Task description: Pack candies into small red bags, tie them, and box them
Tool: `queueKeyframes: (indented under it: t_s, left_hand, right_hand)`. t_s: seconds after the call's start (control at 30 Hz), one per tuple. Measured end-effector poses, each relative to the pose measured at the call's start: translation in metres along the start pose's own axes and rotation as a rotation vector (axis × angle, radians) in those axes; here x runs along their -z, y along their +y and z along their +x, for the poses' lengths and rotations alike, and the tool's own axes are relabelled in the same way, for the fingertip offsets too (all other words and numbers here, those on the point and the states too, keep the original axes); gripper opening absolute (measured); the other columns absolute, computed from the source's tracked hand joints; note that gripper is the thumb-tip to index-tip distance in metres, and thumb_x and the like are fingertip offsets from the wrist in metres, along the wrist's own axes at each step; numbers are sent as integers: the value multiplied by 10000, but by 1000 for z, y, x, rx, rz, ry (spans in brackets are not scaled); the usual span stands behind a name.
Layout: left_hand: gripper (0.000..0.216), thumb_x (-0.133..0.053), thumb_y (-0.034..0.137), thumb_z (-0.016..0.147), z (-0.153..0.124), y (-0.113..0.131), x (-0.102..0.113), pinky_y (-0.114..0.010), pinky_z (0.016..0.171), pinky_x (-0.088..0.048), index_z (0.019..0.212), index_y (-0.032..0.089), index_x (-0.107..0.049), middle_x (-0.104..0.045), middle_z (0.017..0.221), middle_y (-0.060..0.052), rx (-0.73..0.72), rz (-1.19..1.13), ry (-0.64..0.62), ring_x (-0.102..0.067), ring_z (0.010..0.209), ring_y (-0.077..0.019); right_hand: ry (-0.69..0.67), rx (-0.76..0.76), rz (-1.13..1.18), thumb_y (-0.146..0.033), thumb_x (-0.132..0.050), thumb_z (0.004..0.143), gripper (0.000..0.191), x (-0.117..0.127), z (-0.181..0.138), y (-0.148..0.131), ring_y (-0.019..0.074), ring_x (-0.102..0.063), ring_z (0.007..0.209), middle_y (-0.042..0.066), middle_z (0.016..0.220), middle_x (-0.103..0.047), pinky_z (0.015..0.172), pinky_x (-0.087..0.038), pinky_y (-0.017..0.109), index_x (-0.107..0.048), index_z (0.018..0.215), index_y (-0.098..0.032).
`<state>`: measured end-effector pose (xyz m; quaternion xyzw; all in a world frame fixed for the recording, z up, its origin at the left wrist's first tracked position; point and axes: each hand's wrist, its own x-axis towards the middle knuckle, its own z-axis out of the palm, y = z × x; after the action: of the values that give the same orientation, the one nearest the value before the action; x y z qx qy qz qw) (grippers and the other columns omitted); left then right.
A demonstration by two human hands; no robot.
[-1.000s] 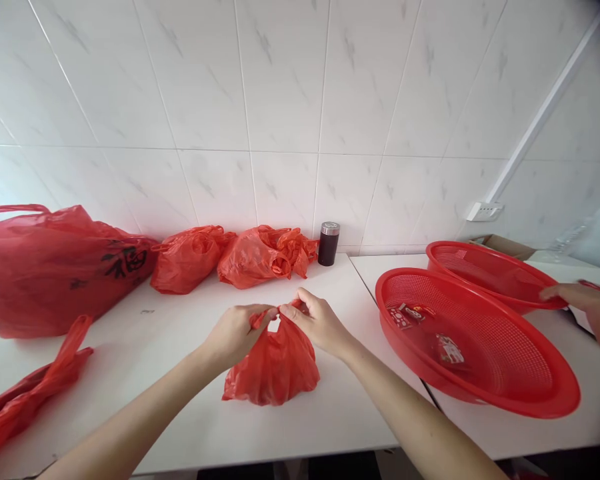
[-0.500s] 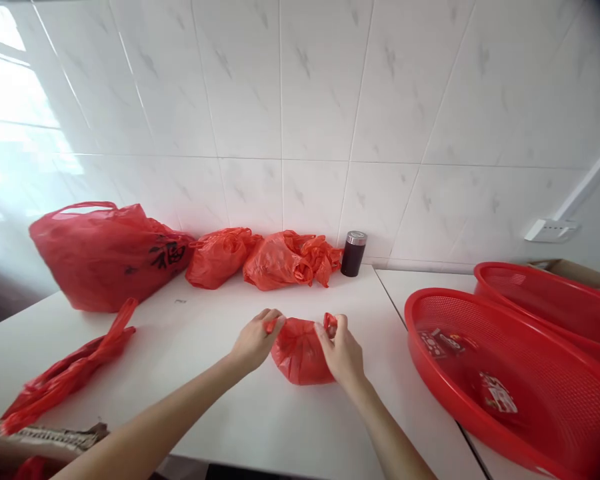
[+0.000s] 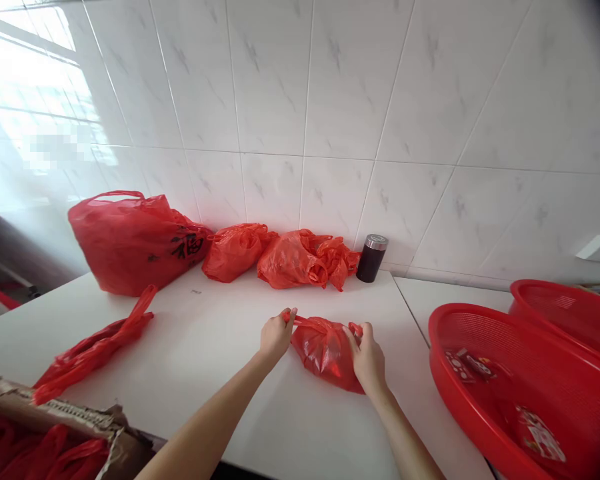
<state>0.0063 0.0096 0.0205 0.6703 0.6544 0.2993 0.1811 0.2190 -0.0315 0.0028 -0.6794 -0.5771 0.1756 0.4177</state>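
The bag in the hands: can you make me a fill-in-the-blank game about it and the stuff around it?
1. The left hand and the right hand hold a small bag coloured ____.
2. The big bag at the back has printing coloured ____.
3. At the picture's right side, the red baskets number ____.
4. The long folded bag lies nearer the ____ hand.
Missing words: red; black; two; left.

A red bag (image 3: pixel 325 357) is gripped by the left hand (image 3: pixel 276 335) and the right hand (image 3: pixel 370 359); behind that bag a dark tumbler (image 3: pixel 371 261) is seen, right of the bag a red basket (image 3: pixel 453 393).
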Motion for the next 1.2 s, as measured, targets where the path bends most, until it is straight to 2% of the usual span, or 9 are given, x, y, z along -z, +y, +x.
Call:
queueKeyframes:
  t_s: [0.1,0.17,0.2,0.4,0.53,0.67,0.83,0.97,1.2]
  left_hand:
    - [483,-118,494,977,-10,6,-5,-288,650,-417,871,251,-521,-655,821,-36,-36,-67,25,-621,784,-207]
    - [457,-125,479,985,-15,14,-11,-268,731,-436,939,262,-524,-667,983,-25,-89,-112,10,-619,897,-179]
    - [447,-130,476,987,-16,18,-13,-260,739,-438,941,265,-522,-671,984,-15,-108,-127,-8,-621,888,-168]
    - [450,-136,497,978,-11,21,-22,-269,569,-389,806,257,-477,-605,626,16,-85,-92,-96,-572,582,-178]
    - [452,-150,482,976,-2,10,-22,-278,577,-387,826,258,-513,-645,674,-12,-16,-6,-113,-605,638,-197]
    - [467,-214,492,959,12,3,-25,-304,598,-404,802,251,-581,-690,743,-50,56,119,-142,-636,697,-229]
    - [423,-347,459,924,32,4,-34,-331,620,-416,766,210,-651,-716,782,-106,112,284,-157,-662,721,-263]
    - [398,-349,425,935,38,5,-40,-334,628,-410,849,209,-672,-724,809,-119,59,369,-143,-670,733,-267]
    - [369,-311,284,952,34,-1,-40,-365,742,-371,853,207,-659,-731,771,-92,-45,440,-93,-676,736,-245]
  right_hand:
    - [-27,-14,88,-611,-377,875,365,-8,-3,-1,208,-606,585,-4,699,-635,528,-399,282,-340,788,-259]
    - [-65,-37,159,-608,-386,877,366,-11,-5,-2,195,-583,566,-21,646,-602,521,-399,275,-346,779,-258]
    - [-77,-50,191,-609,-392,876,370,-12,-6,-2,192,-576,565,-26,632,-590,521,-403,274,-347,773,-257]
    - [-75,-95,289,-608,-426,859,384,-8,-5,0,181,-551,589,-20,655,-562,526,-419,266,-346,754,-247]
    - [-61,-71,133,-609,-393,877,386,-6,9,7,169,-534,569,-27,660,-565,533,-378,256,-338,766,-244]
    - [-60,-83,-163,-597,-335,903,364,-7,28,15,170,-541,564,-24,685,-601,514,-325,255,-358,806,-247]
    - [-93,-89,-389,-401,-337,929,182,-17,40,24,149,-497,510,-41,626,-587,491,-255,242,-389,849,-246]
    - [-79,-40,-483,-323,-345,919,124,-24,40,29,141,-436,473,-41,577,-551,485,-201,248,-422,874,-238]
    - [-15,40,-579,-426,-239,981,306,-33,41,37,159,-465,489,-8,582,-561,485,-159,266,-447,912,-212]
